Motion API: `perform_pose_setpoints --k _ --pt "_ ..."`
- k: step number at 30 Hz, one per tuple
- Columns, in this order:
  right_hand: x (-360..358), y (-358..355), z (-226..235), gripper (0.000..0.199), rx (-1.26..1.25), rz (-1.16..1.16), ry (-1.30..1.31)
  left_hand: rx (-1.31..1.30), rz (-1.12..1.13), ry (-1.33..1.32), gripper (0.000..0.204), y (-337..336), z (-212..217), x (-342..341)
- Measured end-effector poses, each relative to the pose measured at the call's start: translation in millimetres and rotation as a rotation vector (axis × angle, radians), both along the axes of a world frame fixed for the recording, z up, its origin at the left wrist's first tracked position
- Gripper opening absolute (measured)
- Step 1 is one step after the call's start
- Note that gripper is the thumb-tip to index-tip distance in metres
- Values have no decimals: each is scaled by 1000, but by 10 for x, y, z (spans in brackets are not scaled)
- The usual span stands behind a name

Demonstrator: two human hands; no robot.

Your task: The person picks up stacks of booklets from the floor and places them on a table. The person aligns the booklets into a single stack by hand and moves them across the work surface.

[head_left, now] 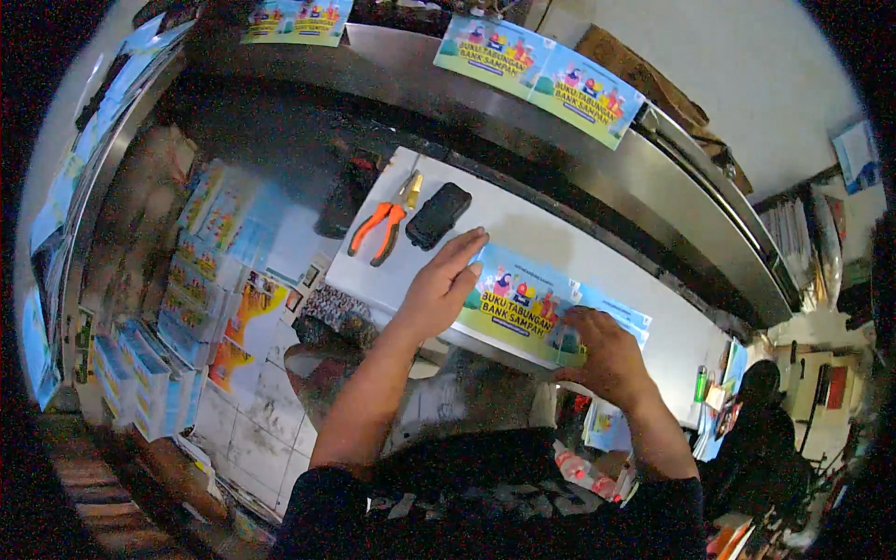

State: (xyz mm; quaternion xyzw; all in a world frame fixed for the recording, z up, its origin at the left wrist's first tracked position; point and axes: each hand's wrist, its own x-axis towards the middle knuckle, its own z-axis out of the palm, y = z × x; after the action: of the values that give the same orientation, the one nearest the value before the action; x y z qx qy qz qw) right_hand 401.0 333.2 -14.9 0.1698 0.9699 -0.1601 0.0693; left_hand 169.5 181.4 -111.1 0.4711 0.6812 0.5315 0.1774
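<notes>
A printed cover sheet (532, 303) in blue, green and yellow with cartoon figures lies on a white work surface (523, 233). My left hand (439, 285) rests flat on the sheet's left end, fingers spread and pointing away from me. My right hand (602, 350) presses on the sheet's right half near its front edge, fingers curled down on the paper. Whether it pinches the sheet I cannot tell.
Orange-handled pliers (381, 229) and a black phone (437, 215) lie on the white surface beyond my left hand. A steel counter (644, 177) with more printed sheets (541, 75) runs behind. Stacks of printed sheets (201, 271) stand on the floor at left. A person in black (761, 420) is at right.
</notes>
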Motion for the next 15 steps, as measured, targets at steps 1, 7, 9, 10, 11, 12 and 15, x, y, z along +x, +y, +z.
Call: perform_pose_setpoints --k 1,7,9,10,11,12,15 --pt "-33 67 76 82 -120 -71 -62 11 9 8 42 2 18 8" --pt "-138 215 53 82 -168 -27 -145 78 -31 -65 42 4 -41 19" --pt "-145 282 103 82 -287 -84 -222 107 -41 -63 44 15 -61 -7" --pt "-130 277 157 60 -282 -62 -160 89 -50 -79 46 10 -43 -12" --pt "-136 327 225 60 -281 -51 -155 75 -61 -98 48 -2 -26 -17" --pt "-130 401 292 47 -309 80 -105 110 -90 -100 53 -10 -100 -45" --pt "-215 576 619 24 -250 163 -91 80 -63 0 59 -28 -80 -27"
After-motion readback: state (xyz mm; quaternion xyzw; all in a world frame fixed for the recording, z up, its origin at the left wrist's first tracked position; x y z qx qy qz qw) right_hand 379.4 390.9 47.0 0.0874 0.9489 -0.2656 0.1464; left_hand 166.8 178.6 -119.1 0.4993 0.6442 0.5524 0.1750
